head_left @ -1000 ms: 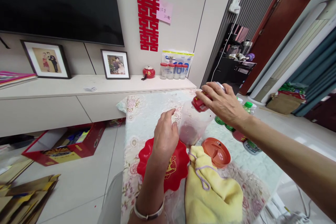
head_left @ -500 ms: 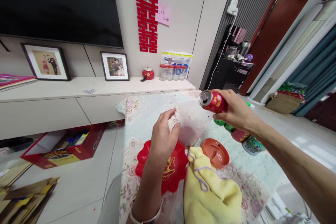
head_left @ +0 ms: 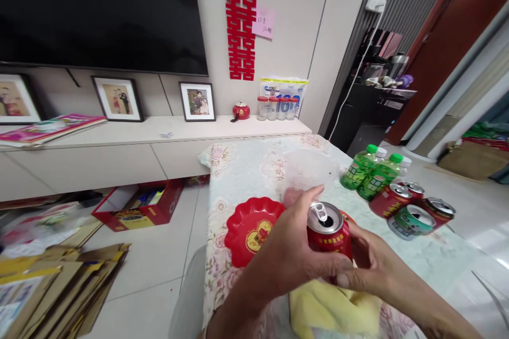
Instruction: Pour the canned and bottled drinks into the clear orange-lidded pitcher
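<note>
the left hand and right hand both grip the red can between them, holding it opened top up above the surface; a red dish lies to the left, green bottles stand farther right

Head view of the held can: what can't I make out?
Head view:
Can: lower side, behind the left hand; contents, opening too small and dark.
Tub: part of its base, behind the left hand.
Yellow cloth: far end, behind left hand and right hand.
Leftmost photo: left side, cut off by edge.
</note>
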Demonstrator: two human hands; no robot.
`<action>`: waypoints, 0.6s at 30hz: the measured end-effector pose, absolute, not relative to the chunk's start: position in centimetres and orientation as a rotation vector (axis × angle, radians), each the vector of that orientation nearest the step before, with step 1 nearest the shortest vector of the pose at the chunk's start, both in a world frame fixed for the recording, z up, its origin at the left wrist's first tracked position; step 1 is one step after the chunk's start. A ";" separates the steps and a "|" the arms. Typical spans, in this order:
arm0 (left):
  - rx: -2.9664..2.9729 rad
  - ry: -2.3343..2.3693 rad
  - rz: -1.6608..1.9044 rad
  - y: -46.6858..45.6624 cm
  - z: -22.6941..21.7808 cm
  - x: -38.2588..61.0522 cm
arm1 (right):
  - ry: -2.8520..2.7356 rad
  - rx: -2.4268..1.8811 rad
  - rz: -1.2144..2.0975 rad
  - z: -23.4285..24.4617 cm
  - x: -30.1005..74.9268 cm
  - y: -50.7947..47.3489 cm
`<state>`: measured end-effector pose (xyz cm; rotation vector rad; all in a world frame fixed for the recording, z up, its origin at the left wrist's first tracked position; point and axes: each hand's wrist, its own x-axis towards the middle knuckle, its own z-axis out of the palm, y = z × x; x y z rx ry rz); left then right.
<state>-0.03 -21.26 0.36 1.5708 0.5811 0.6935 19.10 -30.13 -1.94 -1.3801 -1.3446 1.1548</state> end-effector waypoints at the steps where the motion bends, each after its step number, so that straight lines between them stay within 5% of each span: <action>1: 1.543 0.600 0.715 -21.4 0.1 -0.6 | -1.372 -1.413 1.088 -2.7 19.4 -30.5; 9: 1.789 1.322 1.322 -13.7 -2.0 -7.2 | -0.926 -1.711 0.771 -8.9 25.8 -35.2; 18: 1.848 1.534 1.147 -8.0 -9.4 -9.0 | -0.389 -1.748 0.345 -11.5 31.6 -39.2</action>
